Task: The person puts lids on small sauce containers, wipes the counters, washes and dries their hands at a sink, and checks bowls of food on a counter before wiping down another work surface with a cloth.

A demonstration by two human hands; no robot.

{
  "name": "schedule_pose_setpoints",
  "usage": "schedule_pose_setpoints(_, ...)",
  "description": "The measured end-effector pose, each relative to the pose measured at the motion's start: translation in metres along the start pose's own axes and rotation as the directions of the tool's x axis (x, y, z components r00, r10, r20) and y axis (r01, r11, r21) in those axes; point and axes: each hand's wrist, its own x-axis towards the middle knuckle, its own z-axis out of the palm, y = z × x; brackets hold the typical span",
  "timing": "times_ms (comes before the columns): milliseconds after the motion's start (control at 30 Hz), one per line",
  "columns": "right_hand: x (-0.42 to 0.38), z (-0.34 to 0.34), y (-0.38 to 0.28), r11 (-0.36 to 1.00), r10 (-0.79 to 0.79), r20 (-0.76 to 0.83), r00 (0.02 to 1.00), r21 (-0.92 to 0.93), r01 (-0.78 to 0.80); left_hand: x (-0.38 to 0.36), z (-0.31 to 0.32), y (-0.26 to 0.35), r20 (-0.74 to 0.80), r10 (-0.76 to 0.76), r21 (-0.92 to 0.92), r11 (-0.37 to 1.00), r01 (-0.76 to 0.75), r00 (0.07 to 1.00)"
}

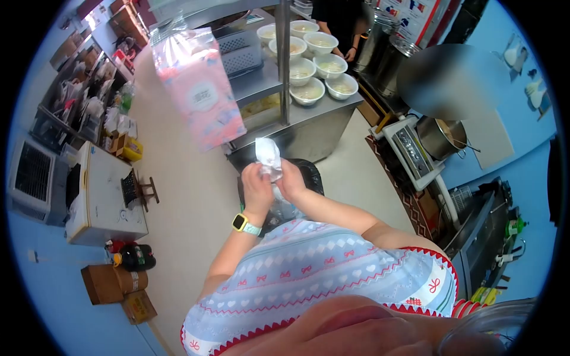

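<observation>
Left hand: your left hand [256,188], a yellow-faced watch [240,222] on its wrist, is closed on the lower left of a crumpled white tissue [268,155].
Right hand: your right hand [292,180] pinches the same tissue from the right — both hands are together, touching it, just above your chest.
Tissue: it stands up between your fingers, in front of a black bin [310,175].
Nearby: a pink tissue pack [199,89] hangs at the steel counter [320,113], where white bowls [309,90] sit in a cluster; another person stands beyond them.
Step in hand: it looks like wiping your fingers with the tissue.
Next move: likely calls for releasing one hand — the bin is just below.
</observation>
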Motion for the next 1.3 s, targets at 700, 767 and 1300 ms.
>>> schedule_pose_setpoints(700,-0.02,-0.015,0.023,0.106,-0.049,0.836,0.547,-0.54,0.835,-0.054,0.076,-0.084,0.656,-0.196,-0.419,-0.898,0.136,0.728)
schedule_pose_setpoints(767,-0.016,-0.018,0.018,0.047,-0.101,0.824,0.558,-0.556,0.83,-0.049,0.078,-0.074,0.552,-0.104,-0.466,-0.861,0.203,0.827)
schedule_pose_setpoints(1300,-0.021,-0.016,-0.01,-0.384,0.428,0.508,0.747,-0.647,0.659,-0.031,0.034,-0.041,0.603,-0.715,-0.753,-0.365,0.547,0.354)
